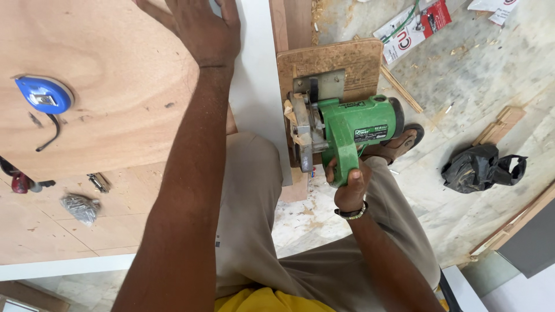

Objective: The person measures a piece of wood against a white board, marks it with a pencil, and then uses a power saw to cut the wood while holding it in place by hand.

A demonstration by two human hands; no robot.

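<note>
The right hand (348, 184) grips the green saw (347, 130) on its plywood base (347, 60), pointing away along the white board (257, 86), which the open left hand (205, 29) presses flat.

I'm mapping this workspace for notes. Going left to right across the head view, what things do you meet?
Blue tape measure → small clear plastic bag of screws → left hand flat on the plywood sheet → green circular saw gripped by the right hand → crumpled black plastic bag.
</note>
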